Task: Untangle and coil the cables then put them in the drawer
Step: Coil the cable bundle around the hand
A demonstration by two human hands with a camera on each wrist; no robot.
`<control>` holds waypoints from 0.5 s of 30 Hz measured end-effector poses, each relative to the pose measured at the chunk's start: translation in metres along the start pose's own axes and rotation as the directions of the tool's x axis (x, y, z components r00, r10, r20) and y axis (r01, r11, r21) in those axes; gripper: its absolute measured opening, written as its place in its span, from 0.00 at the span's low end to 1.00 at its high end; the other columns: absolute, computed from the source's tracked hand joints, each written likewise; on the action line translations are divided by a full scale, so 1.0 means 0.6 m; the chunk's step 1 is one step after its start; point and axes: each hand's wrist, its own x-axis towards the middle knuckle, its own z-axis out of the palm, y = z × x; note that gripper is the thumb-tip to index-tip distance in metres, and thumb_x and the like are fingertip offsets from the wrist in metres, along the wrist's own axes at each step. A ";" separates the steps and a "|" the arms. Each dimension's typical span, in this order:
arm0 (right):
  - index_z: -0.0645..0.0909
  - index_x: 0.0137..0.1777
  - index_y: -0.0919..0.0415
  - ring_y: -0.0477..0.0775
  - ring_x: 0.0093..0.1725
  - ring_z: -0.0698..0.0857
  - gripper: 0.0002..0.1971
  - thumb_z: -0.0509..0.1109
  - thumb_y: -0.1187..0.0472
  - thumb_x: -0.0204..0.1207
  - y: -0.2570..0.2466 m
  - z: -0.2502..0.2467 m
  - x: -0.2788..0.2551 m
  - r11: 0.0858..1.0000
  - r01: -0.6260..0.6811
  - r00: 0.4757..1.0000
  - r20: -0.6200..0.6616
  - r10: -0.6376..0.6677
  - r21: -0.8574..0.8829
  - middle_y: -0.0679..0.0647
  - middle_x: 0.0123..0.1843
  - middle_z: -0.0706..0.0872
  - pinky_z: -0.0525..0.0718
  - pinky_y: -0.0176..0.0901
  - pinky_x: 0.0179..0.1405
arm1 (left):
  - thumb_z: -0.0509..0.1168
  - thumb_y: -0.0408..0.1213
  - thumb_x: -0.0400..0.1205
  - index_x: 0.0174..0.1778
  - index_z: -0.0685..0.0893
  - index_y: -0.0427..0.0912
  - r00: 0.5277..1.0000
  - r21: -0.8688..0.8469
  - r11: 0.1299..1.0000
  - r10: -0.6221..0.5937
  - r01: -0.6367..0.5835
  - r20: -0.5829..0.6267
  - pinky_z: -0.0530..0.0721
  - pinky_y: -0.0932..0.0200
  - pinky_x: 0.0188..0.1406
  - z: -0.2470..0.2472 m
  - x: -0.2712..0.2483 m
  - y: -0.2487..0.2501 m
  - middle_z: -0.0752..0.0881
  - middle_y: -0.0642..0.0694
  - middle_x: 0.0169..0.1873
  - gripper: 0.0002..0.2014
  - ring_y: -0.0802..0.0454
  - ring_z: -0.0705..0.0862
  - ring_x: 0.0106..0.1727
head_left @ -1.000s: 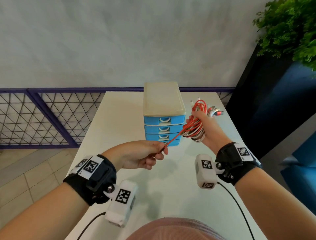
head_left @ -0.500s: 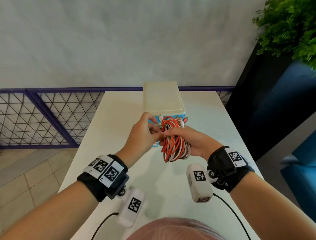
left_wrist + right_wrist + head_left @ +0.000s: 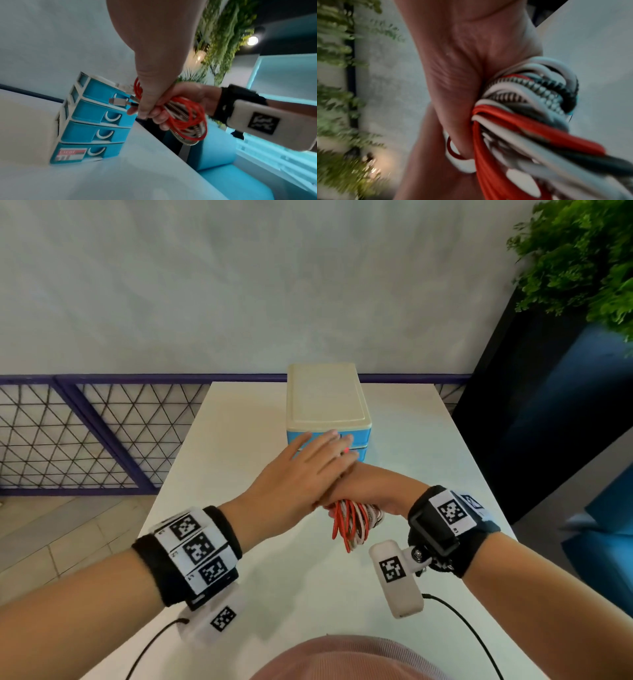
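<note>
The red tail has been wound in: the cable bundle [image 3: 352, 522] is gripped by the right hand [image 3: 366, 487], the flat, empty left hand [image 3: 301, 470] laid over it, so the drawer [image 3: 363, 436] is judged next.

White table [image 3: 239, 440] backed by a purple railing [image 3: 102, 379] with black mesh; green plant [image 3: 579, 258] at upper right above a dark panel; tiled floor [image 3: 51, 542] at left
</note>
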 end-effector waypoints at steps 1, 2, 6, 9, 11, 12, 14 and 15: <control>0.84 0.44 0.64 0.55 0.41 0.86 0.04 0.73 0.65 0.71 -0.007 0.005 -0.004 0.999 0.004 0.999 0.041 -0.002 -0.052 0.59 0.38 0.86 0.87 0.51 0.52 | 0.72 0.43 0.73 0.78 0.62 0.44 0.999 0.047 0.998 0.048 -0.049 0.016 0.61 0.43 0.81 0.006 0.003 -0.001 0.70 0.45 0.77 0.39 0.46 0.64 0.81; 0.84 0.46 0.66 0.54 0.41 0.85 0.05 0.73 0.65 0.72 -0.012 0.008 -0.007 0.996 -0.001 0.998 0.069 0.007 -0.090 0.59 0.39 0.86 0.87 0.51 0.53 | 0.72 0.44 0.73 0.78 0.63 0.43 0.997 0.055 0.995 0.079 -0.080 0.023 0.58 0.42 0.82 0.012 0.006 -0.004 0.74 0.45 0.75 0.39 0.46 0.66 0.80; 0.85 0.51 0.73 0.55 0.41 0.85 0.13 0.73 0.64 0.70 -0.013 0.004 -0.007 0.992 -0.016 0.996 0.090 0.027 -0.124 0.62 0.41 0.86 0.87 0.53 0.52 | 0.74 0.41 0.72 0.75 0.66 0.40 0.991 -0.098 0.986 0.130 -0.132 -0.025 0.51 0.52 0.81 0.025 0.018 -0.013 0.83 0.43 0.63 0.37 0.47 0.78 0.69; 0.86 0.47 0.68 0.54 0.41 0.86 0.11 0.74 0.61 0.69 -0.011 0.002 -0.003 0.993 -0.003 0.993 0.115 0.017 -0.119 0.61 0.41 0.87 0.87 0.51 0.52 | 0.71 0.43 0.75 0.67 0.74 0.41 0.989 -0.131 0.981 0.139 -0.143 -0.043 0.57 0.51 0.83 0.033 0.026 -0.020 0.85 0.45 0.54 0.26 0.49 0.82 0.59; 0.86 0.46 0.65 0.53 0.41 0.87 0.08 0.74 0.60 0.70 -0.008 0.001 -0.002 0.996 0.003 0.990 0.139 0.009 -0.089 0.59 0.42 0.89 0.87 0.51 0.54 | 0.68 0.44 0.77 0.62 0.78 0.41 0.987 -0.102 0.983 0.150 -0.155 -0.057 0.62 0.51 0.81 0.040 0.028 -0.023 0.85 0.47 0.50 0.19 0.50 0.82 0.55; 0.86 0.45 0.63 0.53 0.41 0.87 0.08 0.74 0.59 0.71 -0.007 0.000 -0.002 0.997 0.001 0.988 0.151 0.011 -0.080 0.59 0.42 0.89 0.86 0.51 0.54 | 0.68 0.43 0.77 0.61 0.79 0.41 0.986 -0.084 0.984 0.155 -0.160 -0.063 0.63 0.51 0.81 0.043 0.028 -0.023 0.86 0.48 0.48 0.18 0.50 0.83 0.53; 0.87 0.45 0.62 0.52 0.41 0.87 0.08 0.74 0.57 0.72 -0.008 -0.002 -0.002 0.996 -0.010 0.985 0.173 0.026 -0.094 0.58 0.42 0.89 0.87 0.49 0.53 | 0.69 0.43 0.75 0.59 0.80 0.40 0.986 -0.049 0.987 0.152 -0.156 -0.073 0.67 0.52 0.78 0.048 0.027 -0.022 0.86 0.48 0.46 0.18 0.50 0.83 0.51; 0.87 0.45 0.61 0.51 0.40 0.87 0.08 0.74 0.56 0.72 -0.009 -0.004 -0.002 0.993 -0.013 0.983 0.182 0.035 -0.116 0.57 0.42 0.89 0.87 0.46 0.50 | 0.69 0.43 0.75 0.57 0.80 0.39 0.987 -0.050 0.988 0.143 -0.147 -0.071 0.69 0.52 0.76 0.050 0.026 -0.020 0.86 0.48 0.46 0.18 0.50 0.84 0.50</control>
